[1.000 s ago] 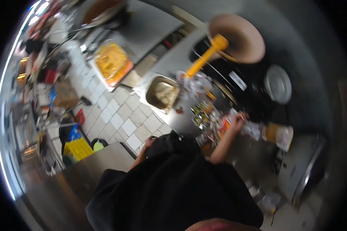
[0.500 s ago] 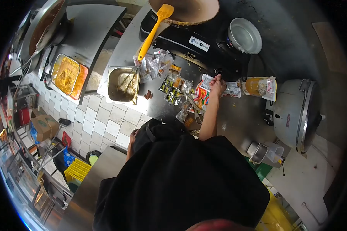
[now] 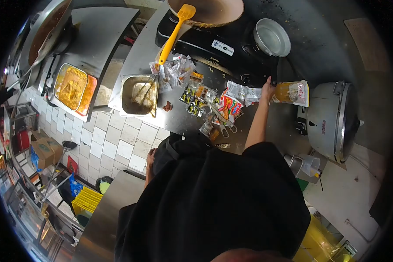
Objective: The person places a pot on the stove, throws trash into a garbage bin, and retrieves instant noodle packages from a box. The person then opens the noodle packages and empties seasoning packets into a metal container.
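Shifted away from the red-and-white plastic packet (image 3: 229, 105) at its left, the right hand (image 3: 267, 91) is brought to the yellow-and-white plastic pouch (image 3: 290, 93) just rightward; its grip, like the left hand's (image 3: 151, 156), cannot be told.

The yellow pouch (image 3: 288, 93) lay sideways on the metal tabletop (image 3: 264, 135), looking rather flat. Its middle was orange-yellow, and its right end was whitish, with some red marking. This end pointed toward the grey pot (image 3: 323, 124), near but apart; its left end met the right hand (image 3: 268, 91).
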### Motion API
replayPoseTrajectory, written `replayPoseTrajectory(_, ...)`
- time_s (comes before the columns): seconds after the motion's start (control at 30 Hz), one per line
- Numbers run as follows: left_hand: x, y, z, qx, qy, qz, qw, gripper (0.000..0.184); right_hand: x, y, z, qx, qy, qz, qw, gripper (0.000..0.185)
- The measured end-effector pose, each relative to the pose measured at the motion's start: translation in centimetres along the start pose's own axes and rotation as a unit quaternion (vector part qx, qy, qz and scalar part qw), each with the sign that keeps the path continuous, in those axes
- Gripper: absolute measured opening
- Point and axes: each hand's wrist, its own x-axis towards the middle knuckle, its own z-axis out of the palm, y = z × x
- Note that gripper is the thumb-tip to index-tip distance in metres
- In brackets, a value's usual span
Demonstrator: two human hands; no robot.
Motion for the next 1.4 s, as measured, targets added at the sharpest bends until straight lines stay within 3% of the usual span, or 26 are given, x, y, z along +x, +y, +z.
replayPoseTrajectory(0.13, -0.3, -0.5, 0.4, -0.092, -0.022, -0.045, 0.994, 0.046, 5.1, 3.5, 1.2, 0.064, -0.106, 0.075, 0.989, 0.062)
replayPoseTrajectory(0.27, -1.5, 2.0, 0.7, -0.009, 0.022, -0.017, 1.000, 0.046, 7.3, 7.7, 2.3, 0.074, -0.110, 0.105, 0.986, 0.072)
replayPoseTrajectory(0.37, -1.0, 1.0, 0.9, -0.026, 0.019, 0.001, 0.999, 0.046, 7.2, 7.1, 1.9, -0.001, -0.138, 0.146, 0.980, 0.073)
replayPoseTrajectory(0.47, -0.1, -0.6, 0.9, -0.026, 0.015, 0.004, 1.000, 0.047, 2.8, -0.4, -0.4, -0.016, -0.151, 0.219, 0.964, 0.070)
replayPoseTrajectory(0.67, 0.5, 0.0, 1.4, -0.013, -0.010, 0.062, 0.998, 0.051, 4.7, 5.5, 2.3, -0.012, -0.069, 0.069, 0.995, 0.063)
replayPoseTrajectory(0.73, 1.7, -0.8, 0.9, 0.006, -0.024, 0.074, 0.997, 0.051, 2.1, 3.6, 1.3, 0.008, -0.063, 0.058, 0.996, 0.065)
replayPoseTrajectory(0.77, 2.1, -1.2, 0.5, 0.014, -0.028, 0.080, 0.996, 0.051, 0.5, 3.6, 0.7, -0.007, -0.011, 0.017, 1.000, 0.061)
replayPoseTrajectory(0.8, -0.2, 3.1, 0.2, 0.158, -0.007, 0.061, 0.985, 0.048, -0.6, 3.5, 0.6, -0.019, 0.039, -0.027, 0.999, 0.056)
replayPoseTrajectory(0.83, -2.6, 7.2, 0.0, 0.153, 0.001, 0.078, 0.985, 0.046, -1.9, 3.2, 0.8, -0.030, 0.088, -0.070, 0.993, 0.051)
replayPoseTrajectory(0.9, -7.0, 14.2, -0.3, 0.152, 0.014, 0.108, 0.982, 0.042, -11.1, -2.3, 2.6, 0.233, 0.066, -0.051, 0.969, 0.040)
replayPoseTrajectory(0.97, -8.0, 16.3, -0.8, 0.022, -0.004, 0.117, 0.993, 0.032, -19.4, -9.7, 4.0, 0.078, -0.160, -0.187, 0.966, 0.047)
replayPoseTrajectory(1.0, -8.5, 17.0, -1.0, 0.042, -0.009, 0.128, 0.991, 0.032, -21.7, -10.7, 6.5, 0.135, -0.257, -0.245, 0.925, 0.067)
replayPoseTrajectory(1.03, -8.6, 17.5, -1.4, 0.062, -0.015, 0.141, 0.988, 0.032, -23.7, -13.0, 7.2, 0.026, -0.329, -0.299, 0.895, 0.096)
replayPoseTrajectory(1.1, -8.0, 17.2, -2.0, 0.130, -0.027, 0.142, 0.981, 0.032, -26.3, -18.1, 8.8, -0.066, -0.392, -0.291, 0.870, 0.118)
replayPoseTrajectory(1.3, -7.7, 15.9, -2.2, 0.113, -0.014, 0.150, 0.982, 0.032, -31.0, -19.6, 15.8, -0.290, -0.393, -0.258, 0.833, 0.113)
replayPoseTrajectory(1.33, -8.0, 16.1, -2.1, 0.123, -0.019, 0.142, 0.982, 0.031, -31.5, -19.5, 15.9, -0.278, -0.391, -0.255, 0.840, 0.093)
replayPoseTrajectory(1.4, -8.5, 16.0, -1.8, 0.131, -0.030, 0.138, 0.981, 0.030, -31.9, -16.9, 17.6, -0.253, -0.367, -0.285, 0.848, 0.080)
